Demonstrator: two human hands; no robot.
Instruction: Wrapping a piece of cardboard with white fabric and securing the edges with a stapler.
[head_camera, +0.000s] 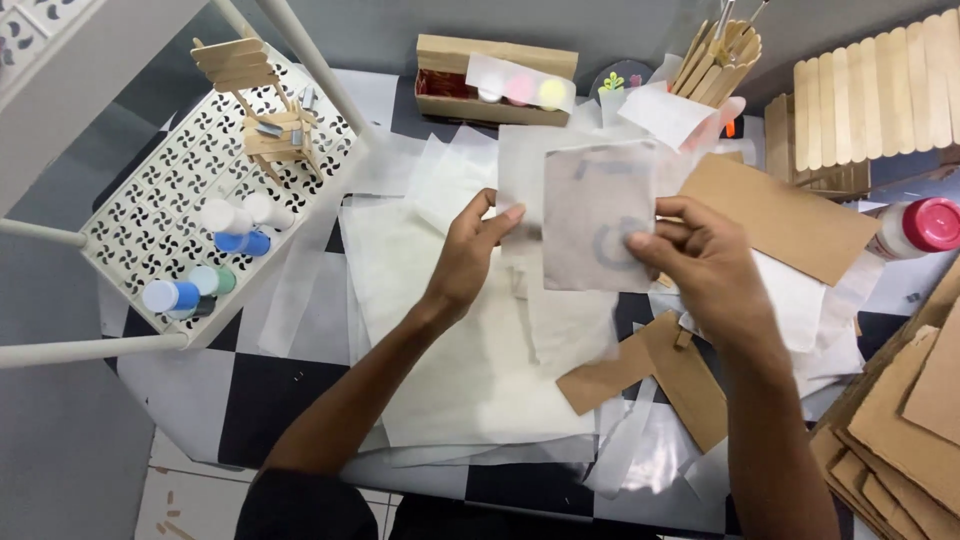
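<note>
Nearest, the left hand (468, 255) and right hand (690, 262) each pinch an edge of a square translucent tracing sheet with a faint grey drawing (598, 216), held up over white paper sheets (450, 340) on the checked table (270, 390). Judging by the grip, the sheet is being inspected – brown cardboard pieces (780, 215) right, small paint bottles (215, 255) on a white patterned rack (160, 190) left.

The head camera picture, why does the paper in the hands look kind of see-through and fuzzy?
In the head view, the thin translucent square sheet lets grey shapes behind it show through dimly, so it looks cloudy. The left hand and right hand pinching it are slightly soft, not crisp. Lighting is even, with only faint shadows on the white paper sheets.
</note>
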